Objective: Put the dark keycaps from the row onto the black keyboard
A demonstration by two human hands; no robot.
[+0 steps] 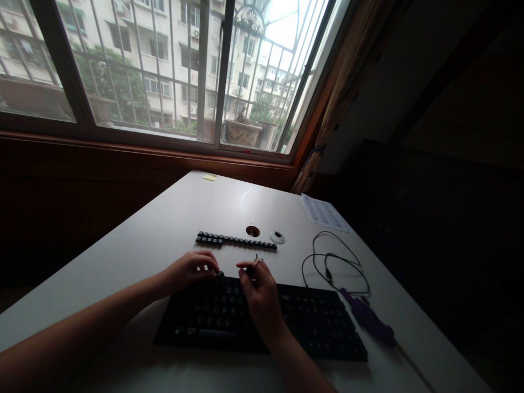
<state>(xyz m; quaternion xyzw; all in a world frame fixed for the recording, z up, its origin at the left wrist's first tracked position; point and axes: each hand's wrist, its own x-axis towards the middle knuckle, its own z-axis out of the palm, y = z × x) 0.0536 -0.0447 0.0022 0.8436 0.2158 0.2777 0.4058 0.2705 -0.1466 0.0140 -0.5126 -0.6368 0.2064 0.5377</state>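
Observation:
A black keyboard [319,319] lies across the front of the white desk, under both hands. At its upper edge my left hand [196,267] is closed, thumb and fingertips pinching a small black keycap [220,274]. My right hand [262,292] is above the middle of the keyboard, its fingers closed around a small dark tool with thin wire ends, which looks like a keycap puller [257,258]. Most of that tool is hidden by the fingers. Behind the hands, a line of loose black keycaps [237,240] is laid out on the desk, doubled at its left end.
A coiled black cable [362,273] and a purple object with a thin shaft [372,322] lie right of the keyboard. Farther back are a cable hole [252,231], its round cover [277,237], a printed sheet [325,212] and yellow sticky notes [210,177]. A barred window stands behind.

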